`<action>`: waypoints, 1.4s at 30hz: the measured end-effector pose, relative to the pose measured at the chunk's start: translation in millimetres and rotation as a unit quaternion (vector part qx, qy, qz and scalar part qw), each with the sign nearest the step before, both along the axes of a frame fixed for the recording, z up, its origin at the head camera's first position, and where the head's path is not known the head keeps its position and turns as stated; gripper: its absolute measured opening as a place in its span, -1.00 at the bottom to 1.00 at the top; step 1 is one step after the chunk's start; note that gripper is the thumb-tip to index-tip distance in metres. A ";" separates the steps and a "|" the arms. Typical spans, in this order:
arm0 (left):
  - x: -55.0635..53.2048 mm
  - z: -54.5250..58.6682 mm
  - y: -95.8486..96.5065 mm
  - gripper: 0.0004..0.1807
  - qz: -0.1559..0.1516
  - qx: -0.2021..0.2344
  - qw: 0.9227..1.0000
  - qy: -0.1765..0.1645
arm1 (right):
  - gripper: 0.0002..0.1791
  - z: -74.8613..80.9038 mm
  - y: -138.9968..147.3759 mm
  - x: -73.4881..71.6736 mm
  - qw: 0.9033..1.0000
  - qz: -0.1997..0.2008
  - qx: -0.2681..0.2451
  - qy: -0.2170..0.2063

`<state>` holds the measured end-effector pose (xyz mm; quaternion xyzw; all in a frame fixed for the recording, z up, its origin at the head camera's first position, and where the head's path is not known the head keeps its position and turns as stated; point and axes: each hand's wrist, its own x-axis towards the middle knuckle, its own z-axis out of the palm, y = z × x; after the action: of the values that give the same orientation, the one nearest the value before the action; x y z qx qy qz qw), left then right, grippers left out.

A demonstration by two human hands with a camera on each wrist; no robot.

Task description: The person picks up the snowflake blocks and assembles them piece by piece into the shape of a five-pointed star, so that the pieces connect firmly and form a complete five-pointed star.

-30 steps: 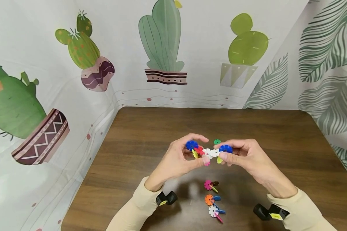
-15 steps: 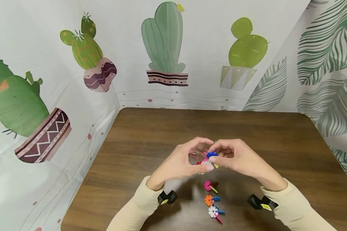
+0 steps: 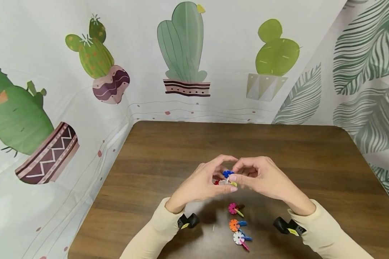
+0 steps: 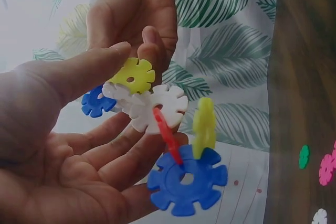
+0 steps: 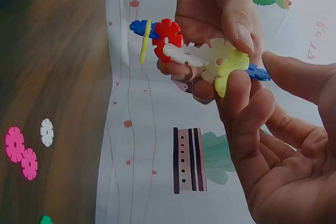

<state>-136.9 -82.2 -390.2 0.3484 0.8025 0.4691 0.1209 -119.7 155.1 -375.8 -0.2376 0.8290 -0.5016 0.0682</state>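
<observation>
A chain of interlocking notched plastic discs is held between both hands. My left hand (image 3: 197,183) pinches the white discs (image 4: 160,109) in its middle between thumb and fingers. From the near end in the left wrist view stick out a blue disc (image 4: 186,182), a red disc (image 4: 167,136) and a yellow disc (image 4: 205,127). At the opposite end, my right hand (image 3: 262,178) pinches with thumb and index finger by another yellow disc (image 5: 231,72) and a blue disc (image 5: 258,72). Fingers partly hide the joints there.
Below the hands on the wooden table (image 3: 142,201) lie three small joined sets, led by a pink disc (image 3: 232,208), an orange disc (image 3: 234,225) and a white disc (image 3: 238,237). A cactus-print cloth (image 3: 227,46) hangs behind the table.
My right hand has moved left, close against the left hand. The chain has turned, and its right-end blue disc now sits further left between the hands. The sets on the table have not moved.
</observation>
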 end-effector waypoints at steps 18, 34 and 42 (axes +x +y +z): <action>-13.7 16.1 -31.0 -0.54 0.054 0.012 0.998 -0.030 | -0.87 -8.3 30.6 -23.4 0.990 -0.136 0.028 0.006; -15.1 29.3 -46.2 -0.61 0.105 0.059 0.991 -0.058 | -0.62 -108.6 50.4 -83.6 0.983 -0.154 0.030 -0.095; -15.7 29.1 -46.5 -0.65 0.116 0.090 0.986 -0.080 | -0.57 -140.1 50.9 -96.5 0.980 -0.152 0.073 -0.110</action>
<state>-152.6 -128.8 -361.1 0.2238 0.7796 0.5767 0.0980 -216.2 206.0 -515.9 -0.0468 0.8774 -0.4671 0.0992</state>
